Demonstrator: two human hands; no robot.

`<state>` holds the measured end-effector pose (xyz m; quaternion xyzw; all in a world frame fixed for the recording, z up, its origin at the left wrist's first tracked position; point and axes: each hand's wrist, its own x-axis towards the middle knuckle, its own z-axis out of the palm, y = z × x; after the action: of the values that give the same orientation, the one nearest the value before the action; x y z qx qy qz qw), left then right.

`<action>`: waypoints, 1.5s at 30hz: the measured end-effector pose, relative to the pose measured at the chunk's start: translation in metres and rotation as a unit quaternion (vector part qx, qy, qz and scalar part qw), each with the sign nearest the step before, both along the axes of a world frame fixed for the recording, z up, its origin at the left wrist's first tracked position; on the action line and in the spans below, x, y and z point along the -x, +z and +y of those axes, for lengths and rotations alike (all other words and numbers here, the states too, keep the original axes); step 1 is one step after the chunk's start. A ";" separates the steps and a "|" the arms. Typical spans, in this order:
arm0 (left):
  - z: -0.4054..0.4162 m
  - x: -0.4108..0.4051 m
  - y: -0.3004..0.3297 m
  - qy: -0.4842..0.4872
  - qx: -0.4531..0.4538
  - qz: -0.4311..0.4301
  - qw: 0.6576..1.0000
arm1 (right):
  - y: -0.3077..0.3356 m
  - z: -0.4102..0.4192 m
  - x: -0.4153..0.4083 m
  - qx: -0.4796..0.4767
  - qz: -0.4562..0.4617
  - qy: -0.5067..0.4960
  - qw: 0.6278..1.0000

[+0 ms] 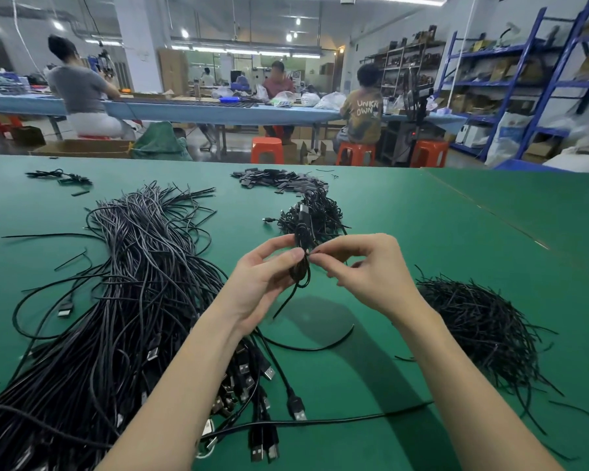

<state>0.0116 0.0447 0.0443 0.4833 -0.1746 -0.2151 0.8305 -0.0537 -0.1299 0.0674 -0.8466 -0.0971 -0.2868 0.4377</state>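
The coiled cable (pixel 301 232) stands upright between my two hands, held above the green table (pixel 422 232) in front of me. My left hand (pixel 262 280) curls round its middle with the thumb pressed on the front, and the cable's loose end hangs below my palm. My right hand (pixel 371 270) pinches a thin black tie (pixel 315 252) at the coil's waist, just beside my left thumb. Loose cables (pixel 133 266) lie heaped to my left, a mound of ties (pixel 480 321) to my right, and bundled cables (pixel 320 212) just beyond my fingers.
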 end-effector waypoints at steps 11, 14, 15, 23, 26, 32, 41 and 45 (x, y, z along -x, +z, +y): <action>0.004 -0.001 0.003 0.009 -0.018 0.031 0.999 | 0.011 0.000 0.006 0.051 0.067 0.028 0.996; 0.004 -0.001 0.003 -0.001 -0.023 0.042 0.999 | 0.012 -0.004 0.007 0.198 -0.024 -0.018 0.980; 0.004 0.000 0.003 -0.004 -0.024 0.043 0.999 | 0.012 -0.003 0.008 0.203 -0.042 -0.022 0.978; 0.000 0.001 0.000 0.002 0.008 -0.013 1.000 | 0.002 0.015 -0.001 -0.470 0.343 0.124 0.804; 0.001 0.000 0.000 0.009 0.007 -0.006 1.000 | -0.001 0.016 -0.003 -0.524 0.380 0.135 0.750; 0.003 -0.002 0.001 0.009 0.019 0.035 0.999 | -0.006 0.004 0.000 0.040 0.004 0.016 0.999; 0.004 0.000 0.001 -0.001 0.009 -0.002 1.000 | 0.001 0.016 -0.001 -0.326 0.248 0.081 0.909; 0.004 -0.001 0.003 -0.002 0.013 0.006 1.000 | 0.010 0.018 0.004 -0.501 0.367 0.149 0.770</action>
<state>0.0124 0.0487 0.0478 0.4711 -0.1731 -0.2175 0.8371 -0.0573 -0.1122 0.0773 -0.5230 0.1032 0.1061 0.8394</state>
